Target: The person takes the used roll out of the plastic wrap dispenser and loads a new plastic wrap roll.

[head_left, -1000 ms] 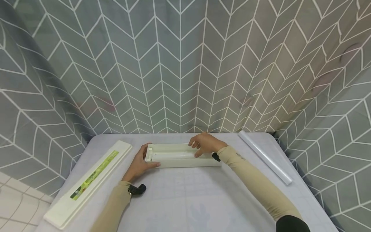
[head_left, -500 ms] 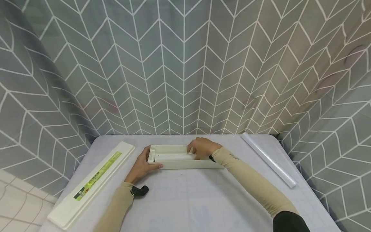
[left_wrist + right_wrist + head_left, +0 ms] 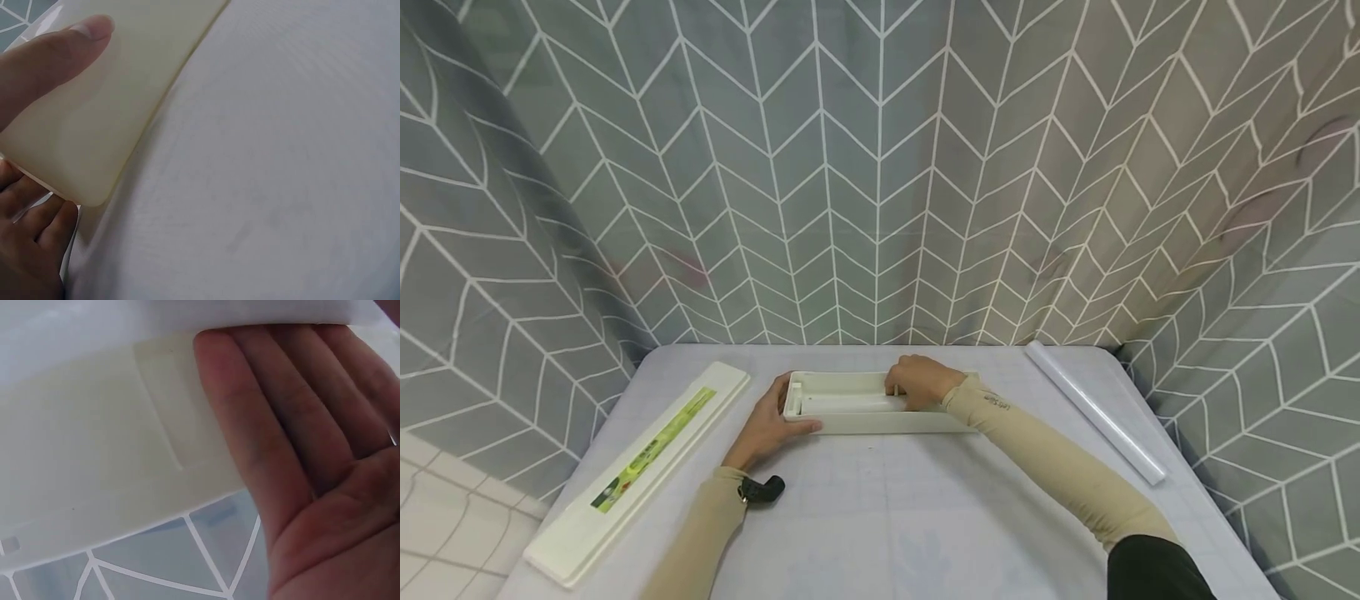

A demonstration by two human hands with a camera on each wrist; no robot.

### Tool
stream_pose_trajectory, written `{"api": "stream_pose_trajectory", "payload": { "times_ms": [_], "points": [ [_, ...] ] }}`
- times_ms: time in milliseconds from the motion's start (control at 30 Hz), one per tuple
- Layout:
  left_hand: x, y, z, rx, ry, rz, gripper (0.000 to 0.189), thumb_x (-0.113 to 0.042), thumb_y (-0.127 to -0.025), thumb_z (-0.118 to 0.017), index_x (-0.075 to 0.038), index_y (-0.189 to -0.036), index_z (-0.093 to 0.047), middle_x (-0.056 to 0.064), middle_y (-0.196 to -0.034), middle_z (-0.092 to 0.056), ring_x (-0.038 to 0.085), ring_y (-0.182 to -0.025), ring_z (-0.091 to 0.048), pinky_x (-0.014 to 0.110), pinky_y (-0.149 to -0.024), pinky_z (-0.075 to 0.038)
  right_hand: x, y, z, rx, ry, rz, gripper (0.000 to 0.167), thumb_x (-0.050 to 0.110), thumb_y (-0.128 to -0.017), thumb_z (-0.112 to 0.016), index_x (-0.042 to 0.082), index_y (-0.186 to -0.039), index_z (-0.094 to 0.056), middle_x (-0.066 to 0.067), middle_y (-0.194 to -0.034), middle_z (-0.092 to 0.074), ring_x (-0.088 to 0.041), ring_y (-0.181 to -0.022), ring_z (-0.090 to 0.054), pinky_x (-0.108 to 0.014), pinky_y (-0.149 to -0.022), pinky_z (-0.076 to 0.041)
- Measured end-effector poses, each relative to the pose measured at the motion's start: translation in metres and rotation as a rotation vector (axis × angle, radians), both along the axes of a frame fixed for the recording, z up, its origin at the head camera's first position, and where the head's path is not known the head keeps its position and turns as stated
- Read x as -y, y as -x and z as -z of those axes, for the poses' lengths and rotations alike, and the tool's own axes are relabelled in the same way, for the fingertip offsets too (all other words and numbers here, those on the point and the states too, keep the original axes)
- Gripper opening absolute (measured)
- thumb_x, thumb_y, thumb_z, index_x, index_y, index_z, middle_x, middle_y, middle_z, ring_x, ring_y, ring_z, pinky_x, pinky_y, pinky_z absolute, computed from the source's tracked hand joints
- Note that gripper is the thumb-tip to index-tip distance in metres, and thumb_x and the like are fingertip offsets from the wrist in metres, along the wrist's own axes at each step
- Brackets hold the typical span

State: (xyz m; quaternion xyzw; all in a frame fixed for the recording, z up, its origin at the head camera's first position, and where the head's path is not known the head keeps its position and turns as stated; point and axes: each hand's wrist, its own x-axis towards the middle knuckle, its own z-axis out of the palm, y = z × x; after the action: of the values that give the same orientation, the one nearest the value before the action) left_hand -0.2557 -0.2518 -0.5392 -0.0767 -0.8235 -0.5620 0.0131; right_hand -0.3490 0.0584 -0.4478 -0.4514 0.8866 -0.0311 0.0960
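A long cream plastic box (image 3: 880,424), open at the top, lies across the table near its far edge. My left hand (image 3: 772,427) grips its left end, the thumb on the front wall and the other fingers round the end; the left wrist view shows that thumb (image 3: 69,50) flat on the wall. Inside the box lies a whitish roll (image 3: 850,405). My right hand (image 3: 923,382) reaches into the box and holds this roll, thumb in front and fingers behind. In the right wrist view the fingertips (image 3: 215,347) disappear at the roll's edge.
A long cream lid (image 3: 640,475) with a green label lies slanted on the left of the table. On the right lies a roll of clear plastic film (image 3: 1093,410). A grey patterned curtain (image 3: 880,183) hangs behind the table and at both sides.
My right hand has lowered into the box, and its thumb and fingers have closed in on the roll. My left hand keeps its grip on the box. The head view has shifted slightly.
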Motion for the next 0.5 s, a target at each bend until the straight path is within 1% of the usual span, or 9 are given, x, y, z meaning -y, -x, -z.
{"api": "stream_pose_trajectory", "payload": {
  "times_ms": [67,133,233,333,433,500],
  "points": [
    [0.001,0.000,0.001,-0.001,-0.009,0.004,0.105,-0.020,-0.077,-0.097,-0.009,-0.161,-0.035,0.018,-0.153,-0.055,0.033,-0.139,-0.056,0.022,-0.110,-0.043,0.001,0.000,0.000,0.001,0.008,-0.022,0.020,0.002,-0.075,-0.090,0.011,-0.090,-0.080,0.003,-0.080,-0.073,-0.007,-0.067,-0.049,-0.026,-0.064,-0.046],
    [0.002,0.000,0.001,-0.004,-0.022,0.011,0.105,-0.019,-0.078,-0.097,-0.009,-0.161,-0.035,0.018,-0.154,-0.054,0.033,-0.139,-0.056,0.020,-0.109,-0.043,0.002,0.000,0.000,0.003,0.017,-0.040,0.018,0.001,-0.075,-0.089,0.012,-0.081,-0.075,0.007,-0.071,-0.065,-0.006,-0.063,-0.044,-0.024,-0.059,-0.039],
    [0.002,0.001,0.002,-0.006,-0.039,0.015,0.105,-0.017,-0.077,-0.097,-0.009,-0.161,-0.035,0.018,-0.154,-0.054,0.034,-0.139,-0.056,0.019,-0.107,-0.044,0.002,0.000,-0.001,0.012,0.018,-0.070,0.027,0.002,-0.077,-0.089,0.010,-0.070,-0.064,0.009,-0.062,-0.047,-0.006,-0.060,-0.035,-0.024,-0.057,-0.029],
    [0.002,0.000,0.002,-0.010,-0.037,0.018,0.105,-0.017,-0.077,-0.097,-0.009,-0.162,-0.035,0.018,-0.154,-0.054,0.034,-0.138,-0.057,0.020,-0.106,-0.045,0.001,0.000,-0.003,0.022,0.015,-0.087,0.037,0.005,-0.079,-0.090,0.010,-0.066,-0.055,0.009,-0.062,-0.031,-0.006,-0.060,-0.029,-0.024,-0.057,-0.023],
    [0.002,0.000,0.003,-0.018,-0.022,0.017,0.105,-0.018,-0.078,-0.097,-0.009,-0.162,-0.034,0.017,-0.154,-0.054,0.033,-0.138,-0.057,0.021,-0.108,-0.045,0.002,-0.001,-0.007,0.026,0.009,-0.094,0.040,0.008,-0.079,-0.091,0.013,-0.065,-0.055,0.010,-0.061,-0.028,-0.005,-0.060,-0.028,-0.024,-0.057,-0.023],
    [0.002,0.000,0.002,-0.019,-0.021,0.013,0.106,-0.017,-0.077,-0.097,-0.009,-0.162,-0.035,0.017,-0.154,-0.054,0.033,-0.137,-0.057,0.021,-0.108,-0.045,0.003,-0.001,-0.010,0.024,0.000,-0.096,0.036,0.009,-0.078,-0.092,0.014,-0.066,-0.059,0.011,-0.061,-0.030,-0.005,-0.060,-0.029,-0.023,-0.056,-0.024]
  ]
}}
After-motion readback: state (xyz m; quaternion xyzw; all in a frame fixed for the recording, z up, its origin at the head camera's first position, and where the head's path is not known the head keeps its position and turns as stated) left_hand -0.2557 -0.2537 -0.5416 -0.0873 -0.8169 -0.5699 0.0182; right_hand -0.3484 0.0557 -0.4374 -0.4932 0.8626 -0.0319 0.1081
